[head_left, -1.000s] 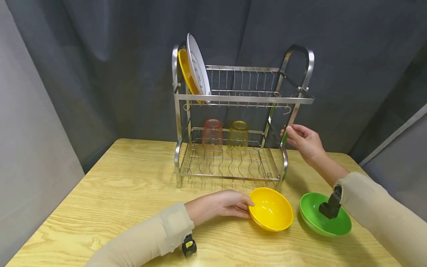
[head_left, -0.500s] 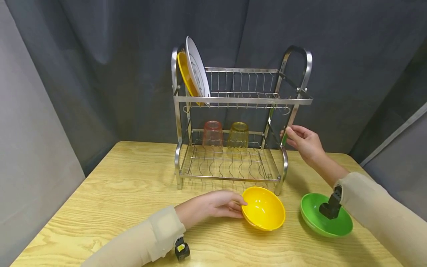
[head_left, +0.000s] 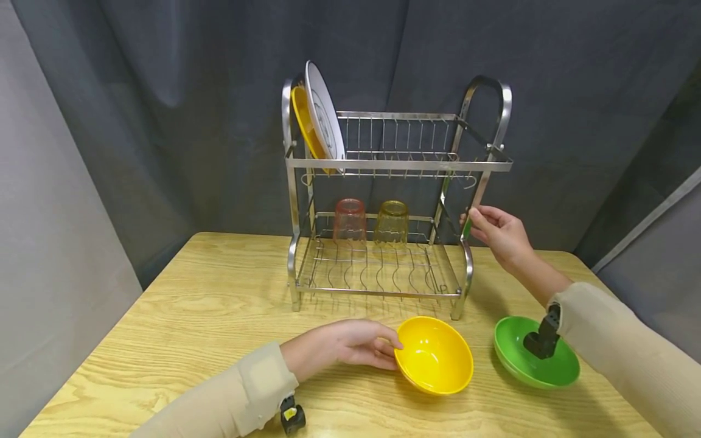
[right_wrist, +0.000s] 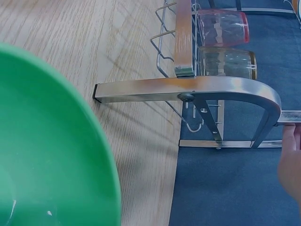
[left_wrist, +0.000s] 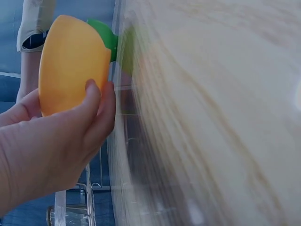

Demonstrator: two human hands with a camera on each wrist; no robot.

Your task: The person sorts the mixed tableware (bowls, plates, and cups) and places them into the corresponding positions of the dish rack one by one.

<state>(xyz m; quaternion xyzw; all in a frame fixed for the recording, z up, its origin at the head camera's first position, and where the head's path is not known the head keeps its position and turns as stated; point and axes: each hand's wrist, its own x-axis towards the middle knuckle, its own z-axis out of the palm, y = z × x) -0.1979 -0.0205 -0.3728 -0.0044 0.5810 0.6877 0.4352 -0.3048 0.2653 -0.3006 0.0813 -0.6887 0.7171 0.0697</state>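
My left hand [head_left: 364, 345] grips a yellow bowl [head_left: 435, 356] by its left rim, thumb on the edge and fingers under the wall. In the left wrist view the yellow bowl [left_wrist: 70, 66] is tilted and raised off the table. My right hand [head_left: 498, 234] holds the right front post of a two-tier metal dish rack [head_left: 378, 293], thumb and fingers pinching it. In the right wrist view only part of the right hand [right_wrist: 291, 165] shows, at the post. A green bowl [head_left: 523, 362] stands on the table under the right forearm.
In the rack's upper tier a white plate [head_left: 325, 118] and a yellow plate [head_left: 305, 121] lean at the left end. A red glass [head_left: 349, 222] and an amber glass [head_left: 391, 222] stand upside down below. A dark curtain [head_left: 219, 121] hangs behind the wooden table [head_left: 219, 274].
The left hand has carried the yellow bowl left, away from the green bowl, then slightly toward the front. The right hand stays on the rack post.
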